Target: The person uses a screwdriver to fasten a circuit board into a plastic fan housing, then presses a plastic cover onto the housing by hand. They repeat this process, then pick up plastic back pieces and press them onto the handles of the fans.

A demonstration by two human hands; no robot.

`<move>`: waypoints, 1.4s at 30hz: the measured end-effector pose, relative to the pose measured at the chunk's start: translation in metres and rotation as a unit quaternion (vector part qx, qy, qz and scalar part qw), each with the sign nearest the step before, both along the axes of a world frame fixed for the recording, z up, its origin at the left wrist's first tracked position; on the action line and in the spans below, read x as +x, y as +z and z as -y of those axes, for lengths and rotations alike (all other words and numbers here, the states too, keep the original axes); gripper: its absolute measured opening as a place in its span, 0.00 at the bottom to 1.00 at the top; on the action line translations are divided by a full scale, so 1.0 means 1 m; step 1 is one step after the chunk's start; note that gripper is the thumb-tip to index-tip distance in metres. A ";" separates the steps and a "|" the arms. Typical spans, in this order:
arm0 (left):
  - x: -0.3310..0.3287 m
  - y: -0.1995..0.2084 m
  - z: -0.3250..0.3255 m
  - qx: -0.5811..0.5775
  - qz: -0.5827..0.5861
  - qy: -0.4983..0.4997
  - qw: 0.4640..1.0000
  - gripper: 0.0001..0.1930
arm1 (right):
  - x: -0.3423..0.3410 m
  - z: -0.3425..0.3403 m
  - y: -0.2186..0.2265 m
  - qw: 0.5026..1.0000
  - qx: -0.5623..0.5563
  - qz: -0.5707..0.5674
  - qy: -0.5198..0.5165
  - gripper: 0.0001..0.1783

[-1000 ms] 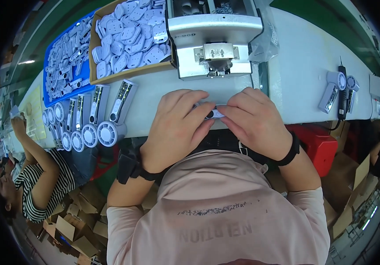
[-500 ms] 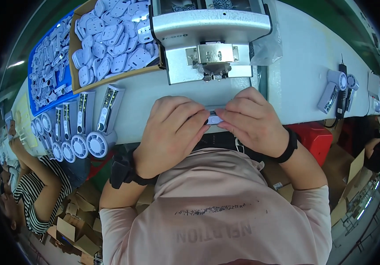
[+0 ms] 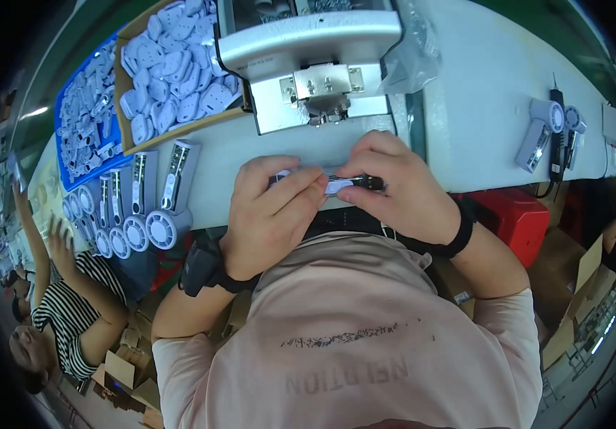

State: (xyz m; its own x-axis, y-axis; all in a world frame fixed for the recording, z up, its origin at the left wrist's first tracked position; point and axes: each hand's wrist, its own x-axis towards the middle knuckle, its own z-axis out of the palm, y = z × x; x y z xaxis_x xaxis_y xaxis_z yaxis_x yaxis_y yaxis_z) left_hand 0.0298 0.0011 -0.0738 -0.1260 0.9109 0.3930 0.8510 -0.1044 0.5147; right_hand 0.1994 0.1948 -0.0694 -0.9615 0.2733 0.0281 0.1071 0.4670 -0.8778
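A small, long white plastic piece with a dark strip (image 3: 338,187) lies level between my two hands, over the near edge of the table. My left hand (image 3: 272,211) is closed round its left part, fingertips at its middle. Thumb and fingers of my right hand (image 3: 401,189) pinch it near its dark right end. My fingers hide much of the piece, so its exact kind does not show. Just beyond my hands stands a silver machine (image 3: 311,46) with a metal head. Handheld fans with open handles (image 3: 172,189) lie in a row to the left.
A cardboard box (image 3: 183,129) of white plastic covers and a blue tray (image 3: 65,161) of small white parts stand at the left. Two fans and a black electric screwdriver (image 3: 556,136) lie at the right. A red stool (image 3: 512,222) is below the table. Another person sits far left.
The held piece has turned into fuller view, showing its dark right end. My right hand has shifted its pinch. The whole view has moved slightly, and the person at left has raised a hand.
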 end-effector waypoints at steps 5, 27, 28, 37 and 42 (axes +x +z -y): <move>0.018 0.003 0.013 0.019 -0.044 0.014 0.999 0.14 | 0.005 0.006 0.005 0.999 0.034 0.013 0.034 0.16; 0.013 0.026 0.010 -0.195 0.053 -0.011 0.979 0.25 | 0.020 0.020 0.003 0.993 0.098 0.010 0.066 0.24; 0.012 0.027 0.009 -0.202 0.044 -0.013 0.978 0.26 | 0.020 0.020 0.003 0.991 0.111 0.017 0.072 0.24; -0.003 0.048 -0.002 -0.185 -0.025 -0.016 0.982 0.30 | 0.008 0.008 0.001 0.996 0.060 -0.004 0.072 0.24; 0.015 0.028 0.006 -0.103 -0.106 0.007 0.989 0.29 | 0.016 0.005 -0.007 0.997 0.072 0.028 0.028 0.23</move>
State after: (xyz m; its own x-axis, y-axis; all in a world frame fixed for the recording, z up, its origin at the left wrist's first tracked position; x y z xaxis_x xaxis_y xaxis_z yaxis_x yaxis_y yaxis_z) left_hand 0.0444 -0.0046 -0.0458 -0.0741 0.9731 0.2183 0.9428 -0.0030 0.3334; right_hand 0.2156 0.1896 -0.0760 -0.9762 0.2167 0.0093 0.1242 0.5935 -0.7952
